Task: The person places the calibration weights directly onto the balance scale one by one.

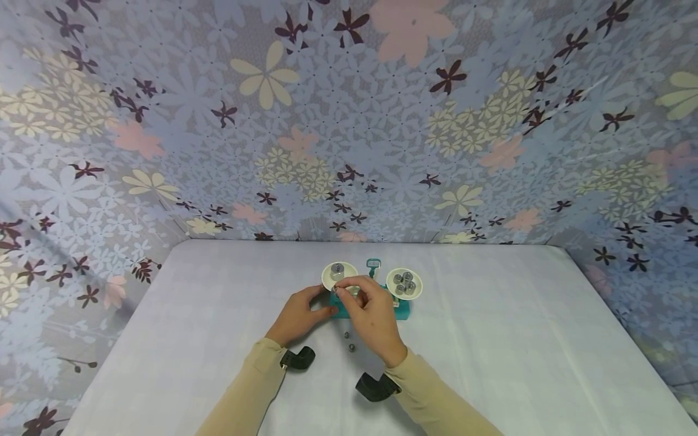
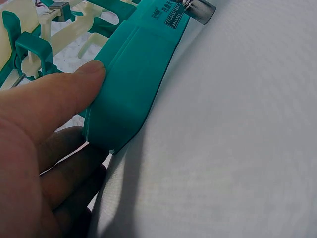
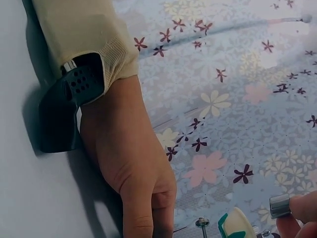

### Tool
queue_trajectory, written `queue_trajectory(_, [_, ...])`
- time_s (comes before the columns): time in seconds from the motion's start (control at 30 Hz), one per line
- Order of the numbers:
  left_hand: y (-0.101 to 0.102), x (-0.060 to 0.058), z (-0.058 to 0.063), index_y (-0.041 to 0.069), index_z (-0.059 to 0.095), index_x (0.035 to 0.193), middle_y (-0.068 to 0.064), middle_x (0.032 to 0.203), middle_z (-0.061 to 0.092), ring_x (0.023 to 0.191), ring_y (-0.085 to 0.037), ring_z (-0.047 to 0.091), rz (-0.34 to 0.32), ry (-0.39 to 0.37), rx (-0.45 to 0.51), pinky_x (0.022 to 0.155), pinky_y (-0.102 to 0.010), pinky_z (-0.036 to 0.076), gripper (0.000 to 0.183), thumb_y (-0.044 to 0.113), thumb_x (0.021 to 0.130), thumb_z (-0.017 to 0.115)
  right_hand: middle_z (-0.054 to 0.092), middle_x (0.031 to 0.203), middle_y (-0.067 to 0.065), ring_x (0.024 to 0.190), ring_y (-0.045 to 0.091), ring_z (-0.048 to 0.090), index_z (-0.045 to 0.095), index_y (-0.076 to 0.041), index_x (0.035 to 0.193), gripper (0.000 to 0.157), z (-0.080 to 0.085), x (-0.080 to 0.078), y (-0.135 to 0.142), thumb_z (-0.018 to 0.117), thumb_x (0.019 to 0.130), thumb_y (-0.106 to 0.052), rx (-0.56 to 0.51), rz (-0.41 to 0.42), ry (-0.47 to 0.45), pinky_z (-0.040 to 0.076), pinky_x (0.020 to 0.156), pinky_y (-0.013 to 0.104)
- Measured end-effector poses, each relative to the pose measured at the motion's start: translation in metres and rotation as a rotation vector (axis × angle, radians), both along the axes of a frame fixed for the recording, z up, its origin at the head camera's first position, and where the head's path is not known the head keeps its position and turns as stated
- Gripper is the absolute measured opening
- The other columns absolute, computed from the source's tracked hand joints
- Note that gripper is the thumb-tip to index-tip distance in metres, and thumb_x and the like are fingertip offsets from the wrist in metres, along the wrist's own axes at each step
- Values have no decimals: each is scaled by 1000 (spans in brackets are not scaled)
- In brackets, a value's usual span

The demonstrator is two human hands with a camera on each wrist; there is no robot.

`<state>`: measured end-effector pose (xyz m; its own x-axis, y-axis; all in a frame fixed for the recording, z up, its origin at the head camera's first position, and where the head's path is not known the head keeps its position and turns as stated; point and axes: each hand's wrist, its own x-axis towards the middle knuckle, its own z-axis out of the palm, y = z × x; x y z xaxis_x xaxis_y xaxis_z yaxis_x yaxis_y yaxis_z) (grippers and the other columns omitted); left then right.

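Note:
A green balance scale with a teal base (image 1: pixel 402 310) stands on the white cloth. My left hand (image 1: pixel 299 316) grips the left end of this base; in the left wrist view its thumb (image 2: pixel 81 87) lies on the top face, the other fingers behind the end. Between thumb and index finger, my right hand (image 1: pixel 376 316) pinches a small metal cylinder weight (image 3: pixel 280 206) beside the left pan. A larger metal weight (image 1: pixel 337 268) is in the left cream pan (image 1: pixel 326 280). Several metal weights (image 1: pixel 405 283) sit in the right pan (image 1: pixel 418 287). The right hand hides the scale's middle.
Two small metal weights, one nearer the scale (image 1: pixel 346 334) and one closer to me (image 1: pixel 351 347), lie on the white cloth (image 1: pixel 491 345) between my forearms. Dark wrist cameras (image 1: pixel 376 387) jut inward from both sleeves. Flowered fabric (image 1: pixel 349 121) rises behind the table.

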<state>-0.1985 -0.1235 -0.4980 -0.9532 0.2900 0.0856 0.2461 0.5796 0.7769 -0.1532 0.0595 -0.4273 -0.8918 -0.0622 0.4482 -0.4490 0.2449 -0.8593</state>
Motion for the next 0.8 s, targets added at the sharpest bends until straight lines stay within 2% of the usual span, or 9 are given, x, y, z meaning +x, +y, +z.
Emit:
queue_trajectory(0.37, [0,1,1,3,56,142,-13,143,57,137,-31,48,-2,1,15,116,-50,37,65,37,90,75,53,71,5,49,6,37,75,-12,102,8,-1,-6,-3,71,95,-14,56,-16,75,33,43,21])
queue_trajectory(0.6, [0,1,1,3,56,142,-13,143,57,137,-31,49,-5,-2,22,116,-49,37,64,36,90,75,65,88,-2,49,4,39,76,-11,99,7,-2,-10,-6,72,94,-9,145,-73,103,35,43,21])
queue_trajectory(0.8, [0,1,0,4,57,142,-12,141,59,136,-30,50,-2,0,33,116,-48,37,63,35,90,75,69,93,0,51,6,40,76,-12,99,6,-2,-13,-6,71,95,-12,216,-114,116,37,44,23])
